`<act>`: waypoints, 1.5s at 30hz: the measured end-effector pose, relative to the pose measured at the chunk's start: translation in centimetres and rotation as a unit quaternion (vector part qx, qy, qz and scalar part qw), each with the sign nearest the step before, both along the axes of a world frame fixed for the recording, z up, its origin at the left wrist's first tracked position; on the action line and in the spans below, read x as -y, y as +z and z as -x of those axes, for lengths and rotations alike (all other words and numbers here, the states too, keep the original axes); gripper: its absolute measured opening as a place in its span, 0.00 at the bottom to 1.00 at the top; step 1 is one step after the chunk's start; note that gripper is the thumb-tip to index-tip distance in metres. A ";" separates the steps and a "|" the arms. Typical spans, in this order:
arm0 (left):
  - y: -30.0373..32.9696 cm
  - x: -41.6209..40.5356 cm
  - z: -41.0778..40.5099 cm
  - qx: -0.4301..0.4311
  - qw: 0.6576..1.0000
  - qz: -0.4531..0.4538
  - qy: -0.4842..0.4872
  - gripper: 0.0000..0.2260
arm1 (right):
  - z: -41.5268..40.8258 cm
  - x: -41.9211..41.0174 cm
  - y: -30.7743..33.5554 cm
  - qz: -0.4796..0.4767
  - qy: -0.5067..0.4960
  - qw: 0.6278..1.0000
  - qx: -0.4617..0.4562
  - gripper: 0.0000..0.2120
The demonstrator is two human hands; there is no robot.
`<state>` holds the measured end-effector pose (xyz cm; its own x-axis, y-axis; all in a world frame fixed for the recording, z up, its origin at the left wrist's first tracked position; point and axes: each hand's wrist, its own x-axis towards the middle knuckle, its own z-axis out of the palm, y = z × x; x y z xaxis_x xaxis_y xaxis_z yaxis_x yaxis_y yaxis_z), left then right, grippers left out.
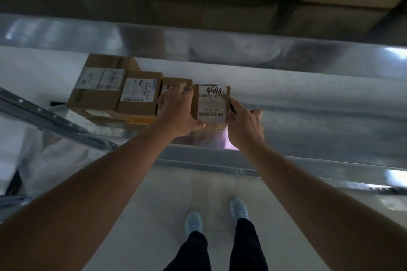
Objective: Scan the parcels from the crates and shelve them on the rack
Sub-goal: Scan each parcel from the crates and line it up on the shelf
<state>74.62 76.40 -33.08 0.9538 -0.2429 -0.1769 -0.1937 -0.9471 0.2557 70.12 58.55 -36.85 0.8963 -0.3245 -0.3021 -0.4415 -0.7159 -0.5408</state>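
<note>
Both hands clasp the parcel (212, 103) — left hand (176, 112), right hand (244, 125) flanking it — just right of the shelved boxes (116, 92).

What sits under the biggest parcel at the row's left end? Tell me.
Under the biggest parcel lies a flatter box with a white label; a yellow-orange strip shows at its right. The rest is covered.

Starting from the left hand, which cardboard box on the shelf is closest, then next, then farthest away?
1. Box with the handwritten number, gripped by the left hand, at the row's right end.
2. Middle box, further left.
3. Biggest box, at the row's far left.
</note>
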 end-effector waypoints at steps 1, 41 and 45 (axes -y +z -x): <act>-0.1 -0.1 -0.1 0.001 1.000 -0.006 -0.002 0.49 | -0.1 -0.2 0.1 -0.001 -0.001 1.000 -0.006 0.20; 13.9 10.9 8.3 0.048 0.981 -0.013 -0.190 0.27 | 13.5 7.7 15.8 0.103 -0.022 0.982 0.156 0.22; 15.8 16.1 11.8 0.056 0.974 -0.002 -0.218 0.27 | 17.7 12.7 18.0 0.116 -0.042 0.979 0.161 0.22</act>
<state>62.81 60.26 -17.28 0.7736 -0.6288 -0.0790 -0.6044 -0.7695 0.2061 52.38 45.88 -18.90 0.9005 -0.4271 0.0818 -0.3373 -0.8047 -0.4885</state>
